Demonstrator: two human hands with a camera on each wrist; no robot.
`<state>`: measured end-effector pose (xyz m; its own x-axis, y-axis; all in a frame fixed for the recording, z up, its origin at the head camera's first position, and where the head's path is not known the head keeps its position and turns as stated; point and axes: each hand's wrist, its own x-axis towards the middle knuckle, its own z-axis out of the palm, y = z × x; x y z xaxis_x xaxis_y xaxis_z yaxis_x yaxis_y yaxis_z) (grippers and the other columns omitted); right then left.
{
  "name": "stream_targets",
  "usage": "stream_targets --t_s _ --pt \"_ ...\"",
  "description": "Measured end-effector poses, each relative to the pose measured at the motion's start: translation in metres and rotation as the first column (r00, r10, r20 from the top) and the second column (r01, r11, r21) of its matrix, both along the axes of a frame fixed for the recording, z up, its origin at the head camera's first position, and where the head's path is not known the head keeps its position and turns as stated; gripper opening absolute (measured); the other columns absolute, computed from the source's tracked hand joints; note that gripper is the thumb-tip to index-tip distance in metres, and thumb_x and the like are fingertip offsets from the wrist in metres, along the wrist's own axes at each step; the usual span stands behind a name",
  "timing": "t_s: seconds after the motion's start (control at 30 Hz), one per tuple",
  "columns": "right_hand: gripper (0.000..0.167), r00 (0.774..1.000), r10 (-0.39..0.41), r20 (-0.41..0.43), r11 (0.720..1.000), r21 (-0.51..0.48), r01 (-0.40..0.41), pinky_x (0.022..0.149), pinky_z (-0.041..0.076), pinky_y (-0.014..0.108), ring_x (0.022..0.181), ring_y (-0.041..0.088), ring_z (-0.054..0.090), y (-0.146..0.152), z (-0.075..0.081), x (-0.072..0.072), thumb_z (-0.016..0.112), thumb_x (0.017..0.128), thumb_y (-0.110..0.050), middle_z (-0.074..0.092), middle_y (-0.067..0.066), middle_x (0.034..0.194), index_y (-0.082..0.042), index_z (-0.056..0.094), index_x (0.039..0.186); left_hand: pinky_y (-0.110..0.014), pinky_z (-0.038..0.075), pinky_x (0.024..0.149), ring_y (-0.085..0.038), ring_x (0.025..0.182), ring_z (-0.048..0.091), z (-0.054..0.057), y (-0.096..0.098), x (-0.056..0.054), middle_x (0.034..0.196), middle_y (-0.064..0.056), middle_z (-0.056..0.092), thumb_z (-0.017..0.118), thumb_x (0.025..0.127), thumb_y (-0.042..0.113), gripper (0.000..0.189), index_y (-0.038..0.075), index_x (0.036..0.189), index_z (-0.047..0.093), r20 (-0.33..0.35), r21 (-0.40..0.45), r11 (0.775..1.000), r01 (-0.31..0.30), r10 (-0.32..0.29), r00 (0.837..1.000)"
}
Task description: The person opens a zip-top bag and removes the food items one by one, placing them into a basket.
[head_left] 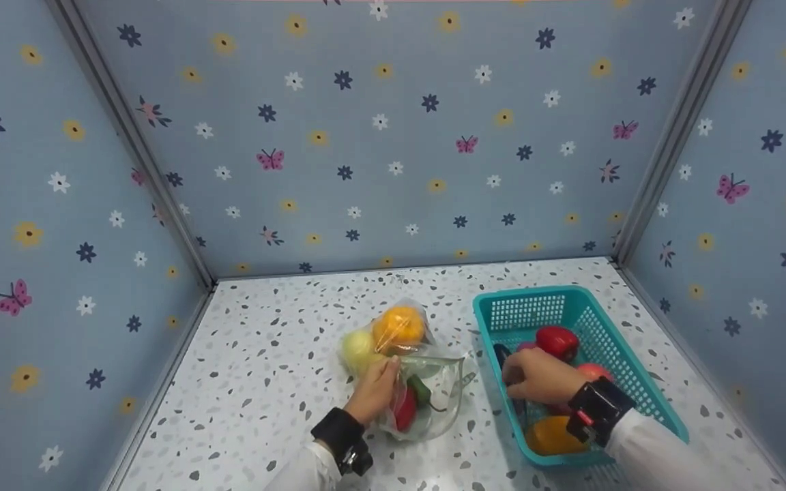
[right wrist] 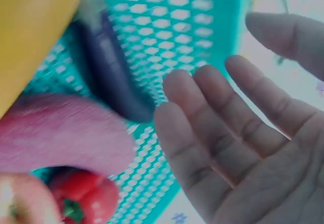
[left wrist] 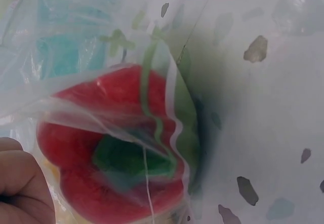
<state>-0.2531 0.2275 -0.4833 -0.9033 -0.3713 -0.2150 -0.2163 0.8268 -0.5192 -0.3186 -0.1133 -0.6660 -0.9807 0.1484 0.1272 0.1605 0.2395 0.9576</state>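
My left hand (head_left: 376, 392) pinches a clear plastic bag (head_left: 444, 419) near its upper edge, on the table. Inside the bag lies a red bell pepper (left wrist: 116, 89) with a green stem. Beyond that hand are an orange-yellow, pepper-like vegetable (head_left: 400, 327) under clear plastic and a pale yellow-green round item (head_left: 357, 349). Over the turquoise basket (head_left: 482, 317) hovers my right hand (right wrist: 253, 148), its fingers relaxed and holding nothing. Closest to its fingertips is a dark purple eggplant (right wrist: 109, 67) by the basket wall; the right wrist view cannot settle whether they touch.
Also in the basket are a purple-pink sweet potato (right wrist: 66, 133), a red bell pepper (head_left: 557, 342), an apple (right wrist: 23, 198) and a large yellow-orange item (head_left: 553, 436). Flower-printed panels (head_left: 393, 136) enclose the speckled table (head_left: 270, 354) at the back and sides.
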Motion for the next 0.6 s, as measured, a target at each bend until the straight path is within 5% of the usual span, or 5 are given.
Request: stream_targets --t_s 0.27,0.6 --pt "0.013 0.991 0.098 -0.091 0.990 -0.093 -0.106 0.084 0.065 0.042 0.084 0.014 0.068 -0.041 0.012 0.000 0.079 0.097 -0.013 0.080 0.001 0.099 -0.011 0.082 0.109 -0.027 0.042 0.058 -0.010 0.061 0.048 0.006 0.000 0.001 0.068 0.009 0.051 0.050 0.116 0.041 0.046 0.024 0.073 0.053 -0.037 -0.030 0.999 -0.015 0.014 0.999" --pt "0.013 0.934 0.295 -0.204 0.924 -0.188 -0.333 0.077 0.060 0.028 0.079 0.004 0.066 -0.084 0.005 0.007 0.076 0.096 -0.011 0.082 0.007 0.096 -0.003 0.083 0.105 -0.027 0.042 0.064 -0.008 0.065 0.046 0.004 0.003 0.002 0.071 0.009 0.048 0.048 0.117 0.042 0.045 0.024 0.075 0.053 -0.032 -0.056 0.998 -0.033 0.031 0.999"
